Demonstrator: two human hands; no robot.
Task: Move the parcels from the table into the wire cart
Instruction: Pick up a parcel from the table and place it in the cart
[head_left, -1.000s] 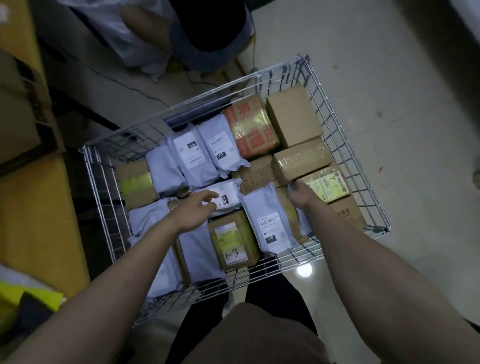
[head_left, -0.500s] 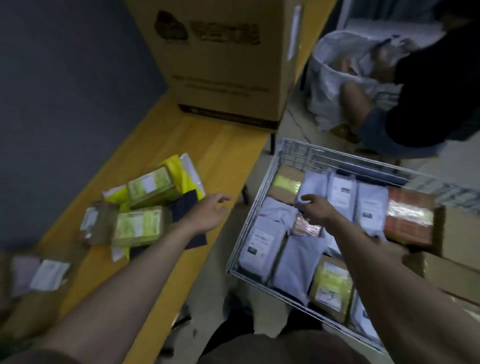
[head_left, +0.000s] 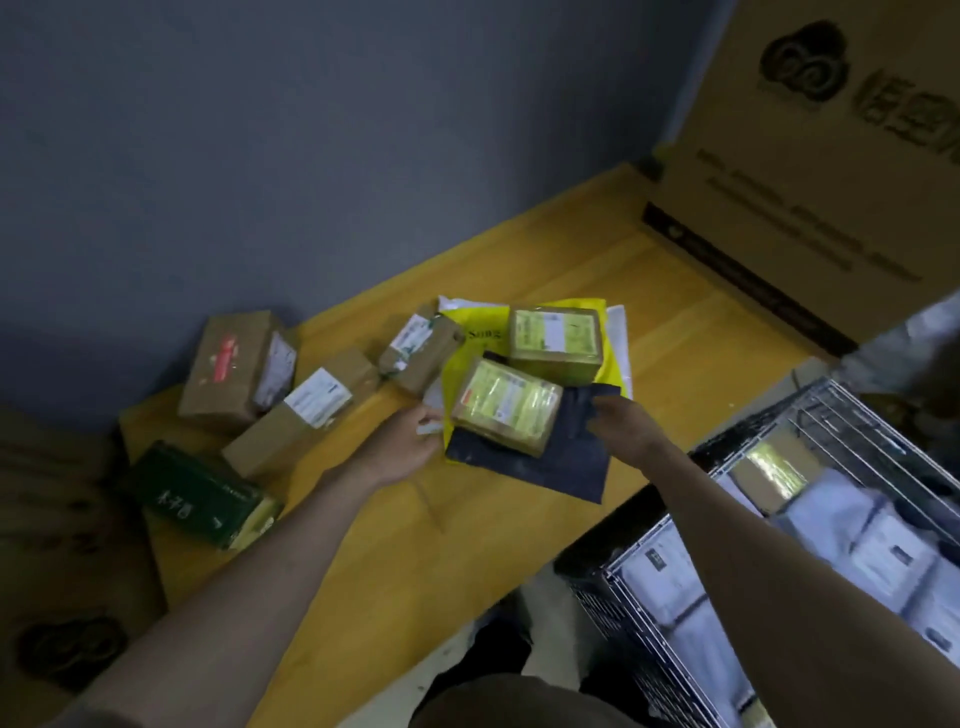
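Several parcels lie on the yellow wooden table (head_left: 519, 525). A brown box wrapped in yellow-green tape (head_left: 506, 405) rests on a dark flat mailer (head_left: 550, 467). My left hand (head_left: 410, 441) is just left of that box, fingertips at a white mailer edge. On the box's right is my right hand (head_left: 623, 426), fingers spread and touching the dark mailer. Neither hand grips anything. Behind sit a second taped box (head_left: 556, 338) on a yellow mailer (head_left: 478, 335) and a small brown box (head_left: 418, 353). The wire cart (head_left: 810, 410), full of grey bags, stands at lower right.
Further left on the table lie a long brown box (head_left: 306, 410), a brown box with a red label (head_left: 234, 364) and a dark green box (head_left: 200, 493). A big cardboard carton (head_left: 810, 171) stands at the table's far right end. A grey wall runs behind.
My view has swung from the cart to the table. Both hands left the cart and reached to either side of the taped box on the dark mailer.
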